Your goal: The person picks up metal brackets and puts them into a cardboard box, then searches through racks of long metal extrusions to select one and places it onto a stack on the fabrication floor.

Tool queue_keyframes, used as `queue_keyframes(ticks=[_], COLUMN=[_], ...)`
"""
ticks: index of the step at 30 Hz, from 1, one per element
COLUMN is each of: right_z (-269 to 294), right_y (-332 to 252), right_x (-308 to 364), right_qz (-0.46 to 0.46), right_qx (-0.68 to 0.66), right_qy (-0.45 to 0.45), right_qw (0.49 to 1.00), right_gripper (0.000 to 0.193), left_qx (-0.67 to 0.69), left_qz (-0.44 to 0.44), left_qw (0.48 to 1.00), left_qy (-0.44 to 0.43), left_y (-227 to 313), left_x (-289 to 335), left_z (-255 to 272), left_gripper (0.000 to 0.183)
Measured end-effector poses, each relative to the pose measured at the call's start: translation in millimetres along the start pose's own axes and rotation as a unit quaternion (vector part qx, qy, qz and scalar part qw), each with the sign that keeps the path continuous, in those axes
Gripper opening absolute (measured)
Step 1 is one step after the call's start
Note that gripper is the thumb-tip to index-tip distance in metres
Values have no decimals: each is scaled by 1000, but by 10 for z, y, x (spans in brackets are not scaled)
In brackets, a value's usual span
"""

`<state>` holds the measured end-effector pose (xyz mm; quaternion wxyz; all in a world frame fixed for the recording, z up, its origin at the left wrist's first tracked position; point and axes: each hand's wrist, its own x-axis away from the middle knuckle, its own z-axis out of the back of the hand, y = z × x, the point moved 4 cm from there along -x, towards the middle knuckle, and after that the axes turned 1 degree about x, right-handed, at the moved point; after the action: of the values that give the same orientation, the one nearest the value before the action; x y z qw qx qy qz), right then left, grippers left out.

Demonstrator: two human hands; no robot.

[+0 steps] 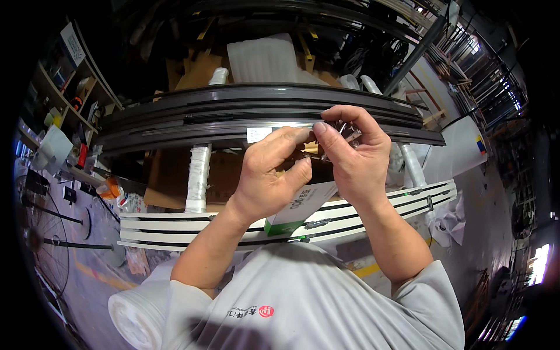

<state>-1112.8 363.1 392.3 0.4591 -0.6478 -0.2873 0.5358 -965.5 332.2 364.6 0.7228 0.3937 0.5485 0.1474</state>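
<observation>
Both my hands are raised close together over the workpieces. My right hand (359, 160) is closed round a bunch of small shiny dark pieces (348, 132), its thumb pressed against the curled forefinger; their exact kind is too small to tell. My left hand (265, 175) is curled, its fingertips meeting the right thumb at a small dark piece I cannot make out. Below and between the wrists stands a white and green carton (300, 210), partly hidden by my left hand. Behind the hands lie long dark grey profiles (233, 108), with a white label (256, 135) on the nearest one.
White profiles with dark grooves (157, 224) lie across in front of my body. Wrapped supports (199, 178) carry the dark profiles. A foam roll (137, 318) stands at lower left, near a fan (44, 239) and a shelf (64, 99). White foam sheeting (262, 58) lies behind.
</observation>
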Motion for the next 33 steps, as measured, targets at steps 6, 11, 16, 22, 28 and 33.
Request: queue_keyframes(ticks=[6,11,16,22,28,33], right_z=[-14,1,-10,-13,-3,-27], right_y=[47,54,44,12,4,-55], right_x=[-6,-20,-3,27,41,88], right_qz=[-24,-28,-47,-44,-40,-44], right_qx=[-36,-65,-80,-36,-51,-133], right_qy=[-39,-74,-86,-90,-130,-108], right_qw=[998,995,992,994,989,984], right_gripper=[10,10,8,7,11,19], left_qx=[3,-7,-22,-22,-44,-4], left_qz=[-2,3,-29,-34,-42,-28], left_qw=[1000,1000,999,999,997,997], left_qy=[30,20,36,34,47,75], left_y=[-21,3,16,41,29,16], left_x=[34,57,53,57,94,147], left_z=[52,65,52,47,58,33], left_gripper=[18,13,14,13,11,13])
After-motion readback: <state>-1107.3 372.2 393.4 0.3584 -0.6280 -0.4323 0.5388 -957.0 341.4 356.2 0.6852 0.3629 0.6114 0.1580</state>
